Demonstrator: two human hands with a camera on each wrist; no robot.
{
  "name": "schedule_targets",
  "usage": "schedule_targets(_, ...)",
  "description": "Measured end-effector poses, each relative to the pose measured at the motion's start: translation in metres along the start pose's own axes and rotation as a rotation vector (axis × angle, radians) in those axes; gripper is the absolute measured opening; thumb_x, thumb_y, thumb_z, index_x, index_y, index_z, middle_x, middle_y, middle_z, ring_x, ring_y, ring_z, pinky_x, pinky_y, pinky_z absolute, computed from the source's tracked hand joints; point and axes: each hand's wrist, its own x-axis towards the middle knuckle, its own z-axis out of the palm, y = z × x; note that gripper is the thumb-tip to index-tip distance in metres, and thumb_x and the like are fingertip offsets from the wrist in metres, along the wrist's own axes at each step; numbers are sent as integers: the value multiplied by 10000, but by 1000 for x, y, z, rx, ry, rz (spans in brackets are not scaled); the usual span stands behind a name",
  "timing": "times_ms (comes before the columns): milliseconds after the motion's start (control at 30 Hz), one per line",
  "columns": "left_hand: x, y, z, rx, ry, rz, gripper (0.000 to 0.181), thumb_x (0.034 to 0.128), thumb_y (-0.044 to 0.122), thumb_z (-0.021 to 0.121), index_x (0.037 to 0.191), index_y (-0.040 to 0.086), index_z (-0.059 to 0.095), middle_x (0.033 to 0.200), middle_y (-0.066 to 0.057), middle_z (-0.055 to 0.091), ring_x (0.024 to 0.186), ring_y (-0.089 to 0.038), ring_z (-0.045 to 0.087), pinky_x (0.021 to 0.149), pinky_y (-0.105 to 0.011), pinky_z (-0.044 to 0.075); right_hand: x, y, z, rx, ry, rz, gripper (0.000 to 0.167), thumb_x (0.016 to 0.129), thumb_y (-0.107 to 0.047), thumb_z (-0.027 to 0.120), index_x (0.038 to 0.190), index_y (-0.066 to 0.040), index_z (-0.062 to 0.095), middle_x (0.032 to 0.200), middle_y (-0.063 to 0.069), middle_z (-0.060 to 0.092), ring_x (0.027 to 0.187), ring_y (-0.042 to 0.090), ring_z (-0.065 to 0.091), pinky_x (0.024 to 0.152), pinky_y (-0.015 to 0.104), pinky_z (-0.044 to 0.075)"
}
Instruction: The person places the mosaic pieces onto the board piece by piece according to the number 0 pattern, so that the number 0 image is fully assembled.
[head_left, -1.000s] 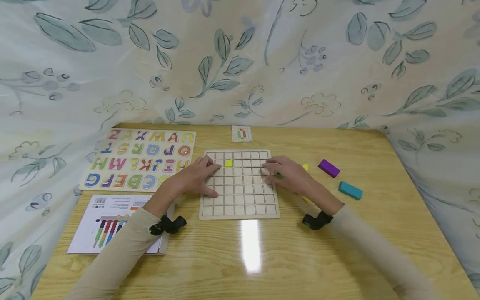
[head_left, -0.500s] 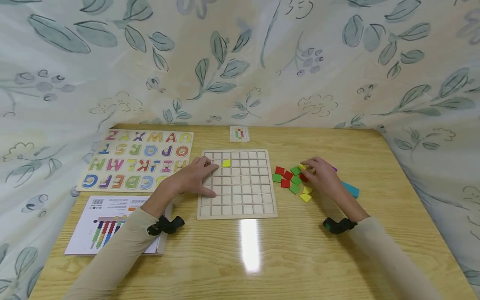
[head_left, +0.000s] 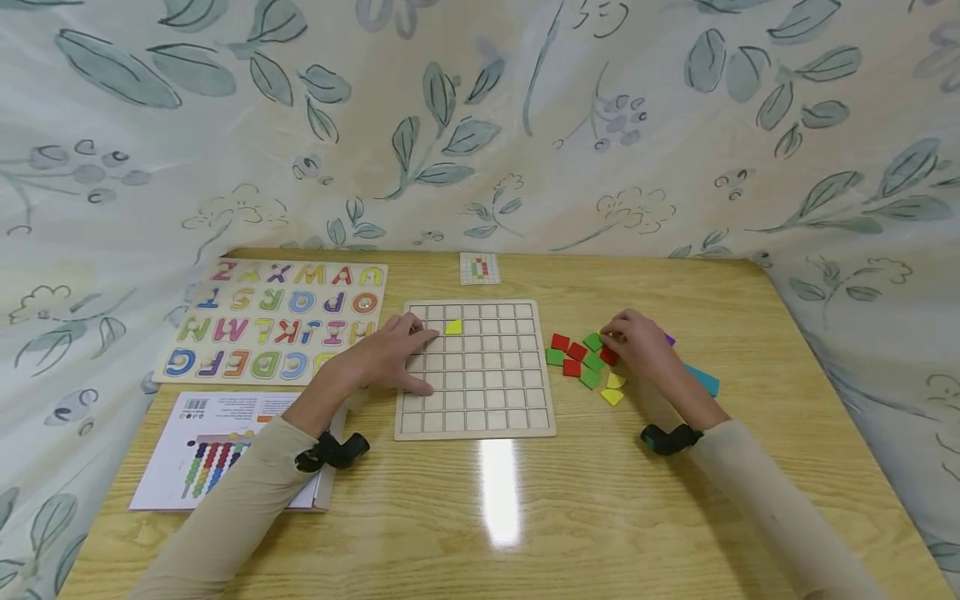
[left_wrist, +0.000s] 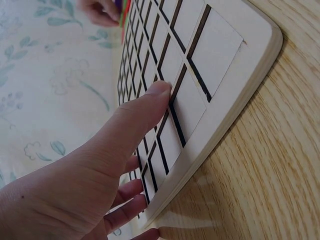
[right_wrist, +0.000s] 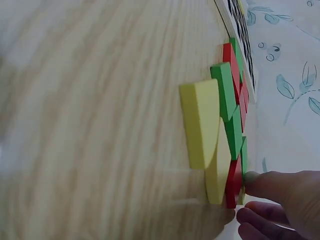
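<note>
A wooden grid board (head_left: 517, 436) lies flat on the table, with one yellow tile (head_left: 453, 327) in a cell of an upper row. My left hand (head_left: 378, 354) rests on the board's left side, its thumb and fingers spread apart; the thumb (left_wrist: 150, 102) lies across the cells in the left wrist view. Right of the board is a loose group of red, green and yellow tiles. At its far right side, my right hand (head_left: 641, 346) pinches a yellow tile (right_wrist: 241, 196) between thumb and fingers, partly hidden. Two more yellow tiles (right_wrist: 200, 125) lie nearer.
A patterned card (head_left: 480, 268) lies behind the board. To the left are an alphabet puzzle (head_left: 273, 321) and a white box (head_left: 161, 467). A purple block (head_left: 670, 339) and a teal block (head_left: 702, 381) sit beyond my right hand, partly covered. A patterned cloth (head_left: 480, 167) hangs behind.
My right hand has left the board's right edge, moved right to the tiles and drawn its fingers together at a yellow tile. My left hand has stayed on the board.
</note>
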Motion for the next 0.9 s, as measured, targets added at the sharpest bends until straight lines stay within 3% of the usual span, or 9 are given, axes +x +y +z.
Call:
schedule_targets(333, 0, -2, 3, -5, 0, 7, 875, 773, 517, 760, 1462, 103, 414, 1335, -144, 410, 1168, -287, 399, 944, -470, 451, 3, -1, -7, 33, -79, 44, 157, 900, -59, 652, 992, 45, 725, 940, 213, 621, 817, 327, 599, 689, 388, 503)
schedule_targets(767, -1, -1, 2, -5, 9, 7, 869, 776, 504, 763, 1465, 106, 413, 1329, -136, 408, 1158, -277, 397, 939, -457, 454, 15, -1, -6, -24, -59, 26, 99, 875, -88, 690, 880, 7, 714, 862, 189, 631, 769, 307, 593, 693, 432, 505)
schedule_targets(900, -1, 0, 1, -6, 2, -4, 882, 773, 507, 767, 1474, 115, 403, 1339, -127, 403, 1162, -269, 394, 947, -448, 454, 16, 1, -6, -18, -63, 30, 104, 882, -80, 676, 914, 15, 705, 859, 180, 615, 755, 283, 564, 682, 409, 477)
